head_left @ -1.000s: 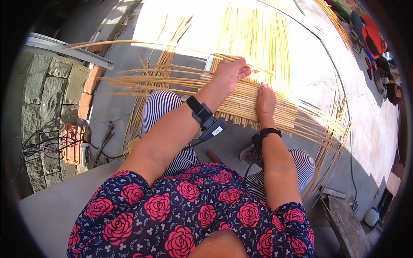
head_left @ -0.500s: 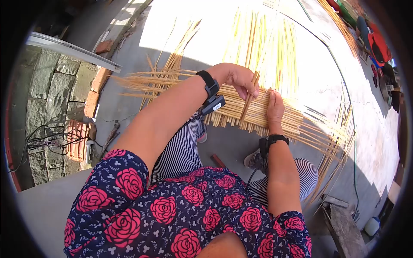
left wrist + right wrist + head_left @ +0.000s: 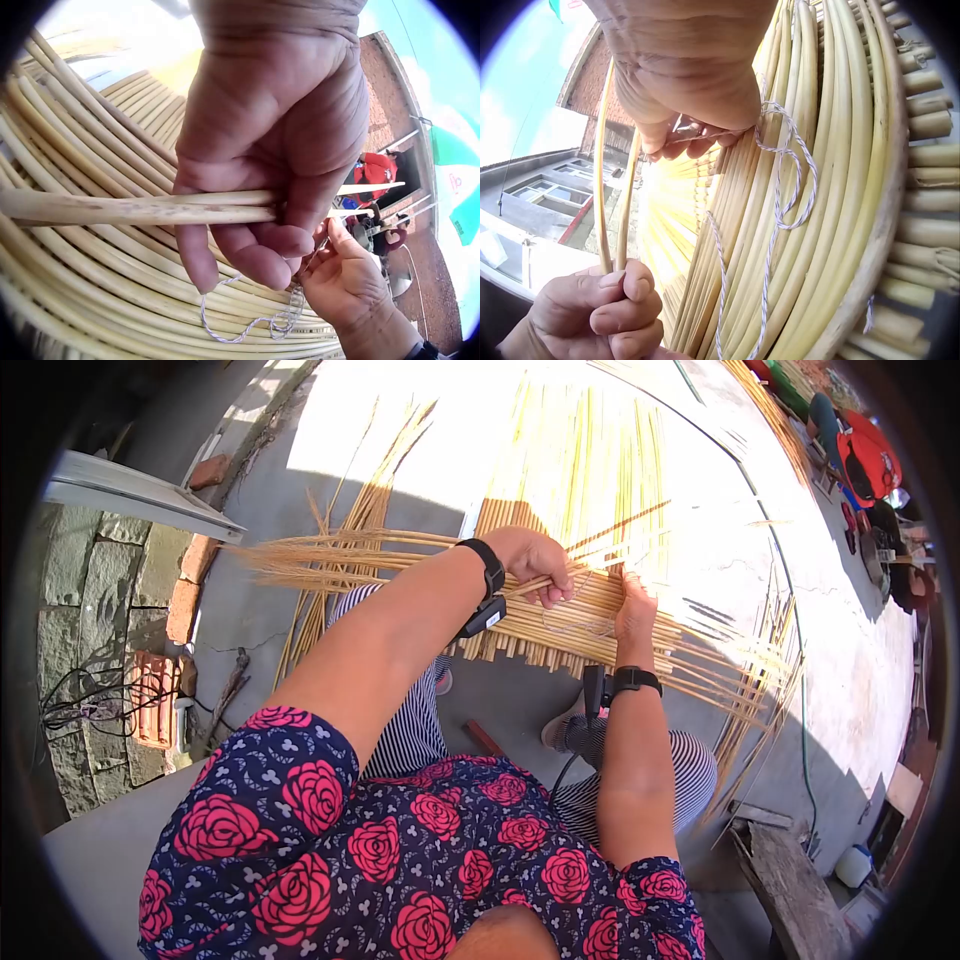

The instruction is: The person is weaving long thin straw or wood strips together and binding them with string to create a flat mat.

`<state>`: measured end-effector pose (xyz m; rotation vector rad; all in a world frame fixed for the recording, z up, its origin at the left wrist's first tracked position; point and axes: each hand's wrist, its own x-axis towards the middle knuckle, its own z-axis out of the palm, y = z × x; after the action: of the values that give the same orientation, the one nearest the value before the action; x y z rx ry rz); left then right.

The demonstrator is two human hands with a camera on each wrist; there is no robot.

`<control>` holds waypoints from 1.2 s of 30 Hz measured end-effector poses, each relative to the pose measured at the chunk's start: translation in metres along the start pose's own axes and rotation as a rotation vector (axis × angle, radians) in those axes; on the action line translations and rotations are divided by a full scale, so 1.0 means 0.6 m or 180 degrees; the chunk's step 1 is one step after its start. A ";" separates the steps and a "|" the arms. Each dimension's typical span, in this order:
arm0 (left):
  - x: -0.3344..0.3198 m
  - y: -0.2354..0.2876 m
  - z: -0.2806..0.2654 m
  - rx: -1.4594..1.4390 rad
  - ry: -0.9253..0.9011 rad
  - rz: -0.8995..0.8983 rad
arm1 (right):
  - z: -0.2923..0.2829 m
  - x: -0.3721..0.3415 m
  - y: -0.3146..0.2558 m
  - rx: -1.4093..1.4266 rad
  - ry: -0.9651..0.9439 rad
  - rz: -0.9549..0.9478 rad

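Note:
My left hand (image 3: pixel 540 568) curls its fingers round two pale reed stalks (image 3: pixel 142 211), which slant across the mat of reeds (image 3: pixel 545 628) toward my other hand. In the right wrist view their cut ends stick up past the left thumb. Close by, my right hand (image 3: pixel 635 610) bends over the mat's far edge. Its fingertips pinch a thin white-and-purple twisted cord (image 3: pixel 735 136). Slack loops of that cord lie over the packed reeds. Part of the right fingers' grip is hidden behind the palm.
Long reeds (image 3: pixel 590 460) stretch away from the mat in bright sun. Feathery reed tops (image 3: pixel 290 560) stick out at the left, above another pile of stalks. A dark hose (image 3: pixel 745 470) crosses the floor on the right, and a weathered wooden board (image 3: pixel 795 875) lies lower right.
The left hand has swung the stalks round: first along the mat's far edge, then pointing toward the body, now slanting rightward. The right hand has stayed near the mat's far edge.

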<state>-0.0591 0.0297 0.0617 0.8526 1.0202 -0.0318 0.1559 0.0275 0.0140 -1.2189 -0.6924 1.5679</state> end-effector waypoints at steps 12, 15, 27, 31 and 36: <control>-0.002 -0.004 -0.001 -0.0235 -0.0435 -0.0176 | -0.051 0.037 0.028 0.0768 -0.0619 -0.0154; -0.009 -0.003 -0.005 -0.0238 -0.0470 -0.0154 | -0.057 0.042 0.020 0.0937 -0.0698 -0.0093; -0.009 0.002 0.001 0.0126 -0.0290 -0.0409 | -0.089 0.072 0.023 0.1167 -0.0704 0.0589; 0.054 -0.015 0.009 0.3212 0.1861 0.0086 | -0.073 0.074 0.016 0.0832 -0.0274 0.0660; -0.038 0.017 0.032 0.2295 0.1143 -0.0209 | -0.072 0.068 0.015 0.0865 -0.0272 0.0778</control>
<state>-0.0535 0.0163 0.0900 1.5158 1.4018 -0.3277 0.1929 0.0566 -0.0231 -1.0674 -0.3767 1.8574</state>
